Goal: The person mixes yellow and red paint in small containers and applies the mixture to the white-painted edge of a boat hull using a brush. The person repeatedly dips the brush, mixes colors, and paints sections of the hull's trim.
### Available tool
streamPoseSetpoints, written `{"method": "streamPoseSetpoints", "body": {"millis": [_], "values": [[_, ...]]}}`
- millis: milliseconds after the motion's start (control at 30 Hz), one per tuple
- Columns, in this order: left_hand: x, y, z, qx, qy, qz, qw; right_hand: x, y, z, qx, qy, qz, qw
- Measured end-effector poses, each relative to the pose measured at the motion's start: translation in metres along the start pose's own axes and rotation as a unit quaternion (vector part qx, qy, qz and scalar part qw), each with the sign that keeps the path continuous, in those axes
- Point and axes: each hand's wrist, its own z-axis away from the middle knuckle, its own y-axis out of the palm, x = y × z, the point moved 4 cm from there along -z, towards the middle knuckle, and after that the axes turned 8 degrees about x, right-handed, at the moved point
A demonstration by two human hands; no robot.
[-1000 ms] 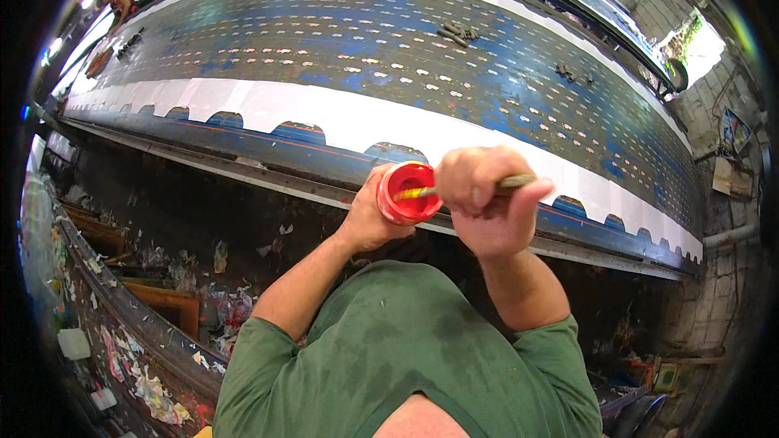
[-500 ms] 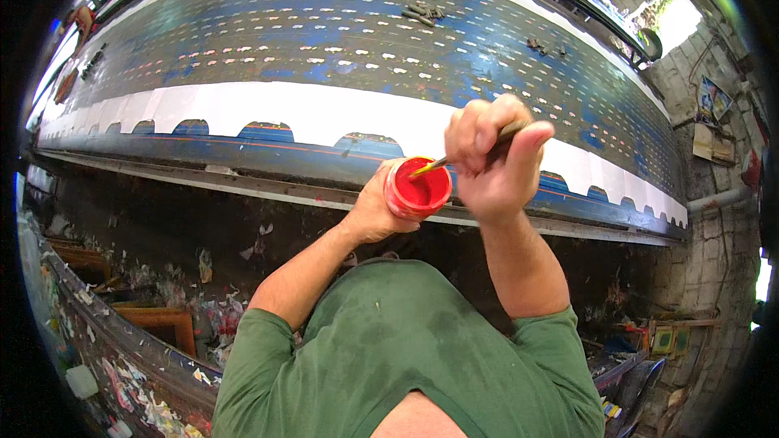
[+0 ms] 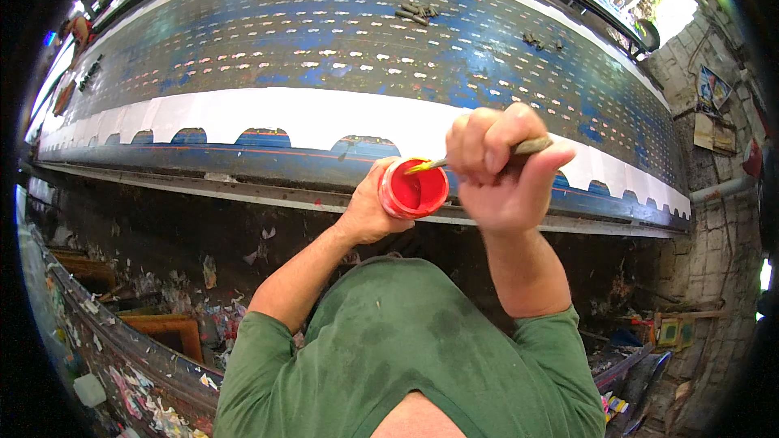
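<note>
My left hand (image 3: 367, 209) is wrapped round the left side of an open jar of red paint (image 3: 393, 206), tilted so that its mouth faces up toward me. Red paint coats the inside. In my right hand (image 3: 501, 174) is a stirring tool (image 3: 531, 146), its brownish handle gripped in a fist with the thumb outstretched along it. The tool's thin, yellow-smeared shaft (image 3: 428, 165) reaches across the jar's upper rim into its mouth. Whether it is a brush, a spoon or a spatula I cannot tell.
Beyond my hands stretches a long blue-black table (image 3: 268, 28) with rows of pale marks. White sheets with scalloped edges (image 3: 308, 113) line its near side. Dark short cylinders (image 3: 418, 14) lie on it. A person (image 3: 79, 32) is at the far left. Paint-stained scraps (image 3: 150, 393) litter the lower left.
My right hand has shifted slightly right, and the tool's shaft now lies higher at the jar's rim. The jar has moved a little left. Both grips are unchanged.
</note>
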Motion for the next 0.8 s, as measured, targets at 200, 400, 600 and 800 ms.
{"method": "streamPoseSetpoints", "body": {"millis": [200, 400, 600, 800], "values": [[-0.008, -0.007, 0.003, -0.016, 0.019, -0.032, 0.999, 0.002, -0.008, -0.005, 0.005, 0.009, 0.012, 1.000], [-0.006, -0.015, 0.014, -0.024, -0.044, 0.008, 0.999, 0.000, 0.004, 0.002, 0.057, 0.060, -0.092, 0.992], [-0.013, -0.022, 0.018, -0.043, -0.019, -0.074, 0.996, -0.009, 0.023, 0.007, 0.075, 0.048, -0.103, 0.991], [-0.021, -0.022, 0.018, -0.059, 0.027, -0.083, 0.994, 0.006, 0.017, -0.002, 0.020, -0.018, -0.045, 0.999]]}}
